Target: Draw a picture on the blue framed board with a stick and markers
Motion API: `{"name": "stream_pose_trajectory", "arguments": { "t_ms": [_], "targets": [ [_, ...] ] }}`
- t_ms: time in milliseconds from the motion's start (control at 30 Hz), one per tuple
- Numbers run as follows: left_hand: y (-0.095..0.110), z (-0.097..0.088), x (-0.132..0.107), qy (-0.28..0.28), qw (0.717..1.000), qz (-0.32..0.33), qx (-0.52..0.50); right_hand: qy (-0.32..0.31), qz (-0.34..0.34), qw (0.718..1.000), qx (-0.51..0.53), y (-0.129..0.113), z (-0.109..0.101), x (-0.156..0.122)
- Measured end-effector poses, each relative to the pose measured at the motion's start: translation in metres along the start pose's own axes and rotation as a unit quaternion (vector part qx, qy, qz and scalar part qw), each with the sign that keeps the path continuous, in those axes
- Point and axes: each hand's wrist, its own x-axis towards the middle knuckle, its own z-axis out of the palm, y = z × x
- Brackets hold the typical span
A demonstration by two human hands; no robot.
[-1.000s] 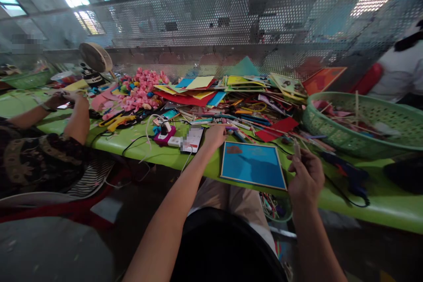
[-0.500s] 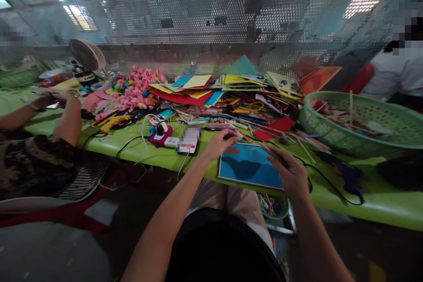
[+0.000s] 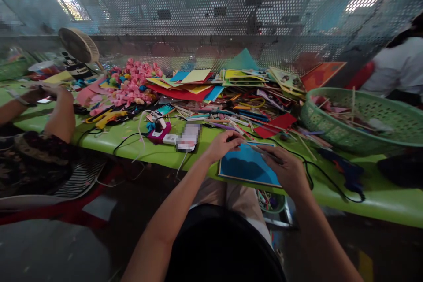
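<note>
A blue square board (image 3: 246, 166) with a pale frame lies flat at the near edge of the green table (image 3: 380, 194). My left hand (image 3: 222, 144) rests at its top-left corner with fingers curled, pinching something small I cannot make out. My right hand (image 3: 287, 168) hovers over the board's right side, closed on a thin stick (image 3: 261, 150) that points left across the board toward my left hand.
Stacks of coloured paper (image 3: 198, 86), pink paper flowers (image 3: 135, 86), pens and sticks cover the table's middle. A green basket (image 3: 360, 119) stands right, a glue gun (image 3: 343, 169) and black cable beside it. A phone (image 3: 188, 139) lies left; another person's arms (image 3: 49, 105) work far left.
My right hand came down from beside the board to over it, bringing the stick across. My left hand shifted slightly right onto the board's corner.
</note>
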Motion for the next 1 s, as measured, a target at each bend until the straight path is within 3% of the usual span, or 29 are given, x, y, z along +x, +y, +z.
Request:
{"name": "stream_pose_trajectory", "arguments": {
  "t_ms": [133,233,433,567,633,833,933,1000],
  "targets": [
    [0.004,0.005,-0.002,-0.012,0.999,0.022,0.04,-0.027,-0.013,0.999,-0.024,-0.003,-0.001,0.002],
    [0.008,0.01,-0.006,-0.007,0.996,0.044,0.073,-0.054,0.018,0.998,-0.018,-0.006,-0.002,0.003],
    [0.016,0.027,-0.021,0.038,0.988,0.083,0.127,-0.089,0.078,0.993,0.002,-0.017,-0.007,0.002],
    [0.015,0.036,-0.034,0.068,0.984,0.082,0.145,-0.11,0.079,0.991,-0.022,-0.023,-0.008,-0.004],
    [0.014,0.038,-0.039,0.077,0.983,0.08,0.149,-0.085,0.08,0.992,-0.037,-0.026,-0.006,-0.009],
    [0.015,0.031,-0.043,0.087,0.982,0.072,0.149,-0.127,0.11,0.984,-0.061,-0.028,-0.003,-0.008],
    [0.014,0.022,-0.043,0.081,0.985,0.063,0.141,-0.171,0.123,0.975,-0.076,-0.017,-0.01,0.005],
    [0.011,0.016,-0.046,0.087,0.986,0.067,0.125,-0.166,0.113,0.975,-0.099,-0.006,-0.018,0.019]
  ]
}}
